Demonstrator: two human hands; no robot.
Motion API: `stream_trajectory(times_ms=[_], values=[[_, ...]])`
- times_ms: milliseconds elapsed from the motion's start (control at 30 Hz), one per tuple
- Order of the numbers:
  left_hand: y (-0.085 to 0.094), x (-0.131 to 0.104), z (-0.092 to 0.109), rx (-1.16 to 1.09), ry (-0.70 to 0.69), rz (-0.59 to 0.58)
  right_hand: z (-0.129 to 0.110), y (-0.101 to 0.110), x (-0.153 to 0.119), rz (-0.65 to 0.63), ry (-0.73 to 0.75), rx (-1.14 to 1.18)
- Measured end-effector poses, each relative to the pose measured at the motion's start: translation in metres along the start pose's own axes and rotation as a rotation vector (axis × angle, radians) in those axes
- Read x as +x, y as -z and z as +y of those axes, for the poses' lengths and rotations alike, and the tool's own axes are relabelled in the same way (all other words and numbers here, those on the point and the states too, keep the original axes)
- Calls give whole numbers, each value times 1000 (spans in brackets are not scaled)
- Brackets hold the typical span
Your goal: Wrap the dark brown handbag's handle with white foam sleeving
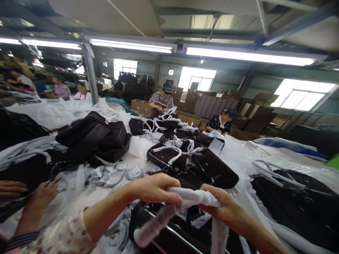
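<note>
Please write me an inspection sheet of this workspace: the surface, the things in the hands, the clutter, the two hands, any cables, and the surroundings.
Surface: long table with a pale cover, mostly hidden under goods.
Things in hand: white wrapping strip, held by both hands above a dark bag.
Clutter: stacked dark bags, rolled white strips, bags with wrapped handles, clear plastic sheet.
Hands: left hand and right hand both closed on the strip. A co-worker's hand rests on the table at the left.
Cables: nothing seen.
Surroundings: seated workers across the table, cardboard boxes, tube lights, bright windows.
</note>
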State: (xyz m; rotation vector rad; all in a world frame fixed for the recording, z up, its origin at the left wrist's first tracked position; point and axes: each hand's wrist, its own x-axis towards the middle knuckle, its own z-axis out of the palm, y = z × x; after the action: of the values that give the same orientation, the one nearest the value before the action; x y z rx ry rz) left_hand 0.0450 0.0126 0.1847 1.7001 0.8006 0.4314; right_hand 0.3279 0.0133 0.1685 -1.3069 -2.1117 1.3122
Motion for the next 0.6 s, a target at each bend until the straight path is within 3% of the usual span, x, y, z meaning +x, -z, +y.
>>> stream_trajectory(times_ms=[67,233,400,500,600], values=[[2,-2,-13,-65,46,-32,3,5,0,2,-7,13],[23,-12,-66,-117,64,80,36,23,-14,12,-66,45],[19,-15,-116,-133,112,114,56,33,-25,8,-89,170],[21,-22,-113,-92,145,76,52,37,-25,6,-92,182],[33,-23,-69,-8,131,83,33,37,-22,-15,-70,147]])
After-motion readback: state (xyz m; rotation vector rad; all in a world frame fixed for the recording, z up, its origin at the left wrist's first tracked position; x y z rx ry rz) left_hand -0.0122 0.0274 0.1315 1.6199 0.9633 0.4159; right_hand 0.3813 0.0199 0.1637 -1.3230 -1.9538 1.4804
